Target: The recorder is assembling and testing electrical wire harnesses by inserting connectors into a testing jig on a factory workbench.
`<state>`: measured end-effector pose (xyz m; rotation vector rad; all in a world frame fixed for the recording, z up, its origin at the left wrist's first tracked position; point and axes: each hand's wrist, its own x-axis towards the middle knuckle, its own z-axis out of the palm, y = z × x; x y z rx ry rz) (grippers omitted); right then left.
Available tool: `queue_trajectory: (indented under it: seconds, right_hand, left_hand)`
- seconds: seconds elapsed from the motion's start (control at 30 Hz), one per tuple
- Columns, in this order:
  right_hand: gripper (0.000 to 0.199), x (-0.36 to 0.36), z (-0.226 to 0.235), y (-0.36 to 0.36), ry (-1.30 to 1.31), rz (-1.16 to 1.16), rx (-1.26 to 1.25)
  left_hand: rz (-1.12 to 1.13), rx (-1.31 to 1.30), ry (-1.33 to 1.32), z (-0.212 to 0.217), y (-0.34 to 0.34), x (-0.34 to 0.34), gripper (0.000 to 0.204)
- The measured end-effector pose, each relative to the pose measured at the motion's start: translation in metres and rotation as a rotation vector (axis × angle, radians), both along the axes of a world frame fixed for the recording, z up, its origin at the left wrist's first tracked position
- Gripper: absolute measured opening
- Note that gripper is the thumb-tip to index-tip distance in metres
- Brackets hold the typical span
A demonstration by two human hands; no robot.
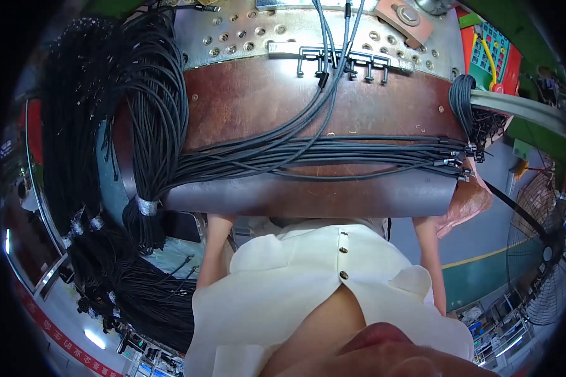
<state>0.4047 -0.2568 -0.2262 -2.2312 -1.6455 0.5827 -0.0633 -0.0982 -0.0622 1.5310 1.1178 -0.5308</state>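
Note:
Both my forearms reach forward beneath the front edge of the brown work table (pixel 308 200), and both hands are hidden under it. What they hold or touch does not show. Across the tabletop lies a bundle of black cables (pixel 333 151), its metal-tipped connectors (pixel 456 160) gathered at the right edge. A few cables run from it up to a black clip fixture (pixel 346 60) on a metal bar at the back. Left of these, a thick hank of black cables (pixel 151 119) drapes over the table's side, bound with silver tape (pixel 146 207).
More black cable bundles (pixel 75 125) hang at the far left. Behind the fixture is a perforated metal plate (pixel 233 38) with a bolted block (pixel 407 19). A red and green control panel (pixel 493 56) stands back right. A fan (pixel 541 245) is at the right.

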Motion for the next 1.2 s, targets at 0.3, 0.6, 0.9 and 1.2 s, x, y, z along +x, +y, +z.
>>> queue_trajectory:
  seconds: [0.3,0.6,0.9,1.2]
  right_hand:
    - [0.021,-0.021,0.004,0.043,-0.186,0.266,0.175]
    - [0.014,-0.032,0.022,0.048,-0.004,0.114,0.135]
    - [0.017,-0.057,0.116,0.067,-0.296,0.236,-0.265]
    - [0.036,-0.134,0.197,0.235,-0.321,0.689,0.606]
  left_hand:
    - [-0.201,0.553,0.399,-0.068,-0.051,-0.039,0.031]
    - [-0.265,0.968,0.528,-0.135,-0.073,-0.055,0.028]
    - [0.053,0.735,0.356,-0.052,-0.071,-0.014,0.033]
    - [0.106,0.764,-0.842,0.024,-0.002,0.113,0.053]
